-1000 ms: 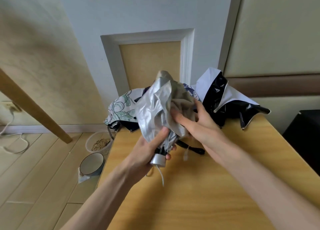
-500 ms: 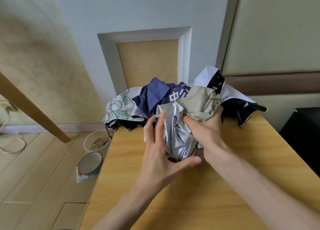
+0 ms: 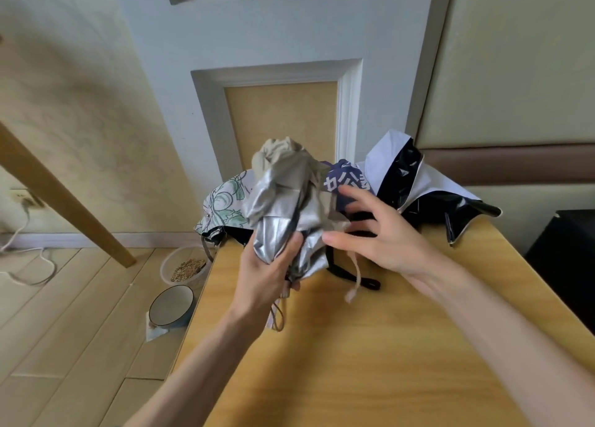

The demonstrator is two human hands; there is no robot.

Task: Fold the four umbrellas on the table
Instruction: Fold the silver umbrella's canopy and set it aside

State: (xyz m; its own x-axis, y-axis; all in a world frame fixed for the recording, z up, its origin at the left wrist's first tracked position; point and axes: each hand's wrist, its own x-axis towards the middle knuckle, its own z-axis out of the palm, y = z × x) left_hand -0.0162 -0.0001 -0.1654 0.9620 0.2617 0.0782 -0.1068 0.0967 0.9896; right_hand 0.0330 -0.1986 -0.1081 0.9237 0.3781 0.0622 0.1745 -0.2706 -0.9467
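Observation:
My left hand (image 3: 267, 272) grips the lower part of a crumpled silver and beige umbrella (image 3: 286, 198), held upright above the wooden table (image 3: 370, 362). My right hand (image 3: 376, 236) is just right of it with fingers spread, its thumb near the fabric, holding nothing. A beige strap (image 3: 354, 275) dangles from the umbrella. Behind lie a floral white umbrella (image 3: 225, 204), a navy umbrella (image 3: 347, 179) with white lettering, and a white and glossy black umbrella (image 3: 415, 182), all rumpled at the table's far edge.
A black strap (image 3: 354, 277) lies on the table under the held umbrella. On the floor to the left stand a dark-rimmed bowl (image 3: 172, 306) and a clear tub of grain (image 3: 186, 267). A slanted wooden beam (image 3: 64, 198) crosses the left. A dark cabinet (image 3: 570, 259) stands at right.
The silver umbrella was turned and stands upright again. My left hand closed round its lower part. My right hand let go of the fabric and opened beside it.

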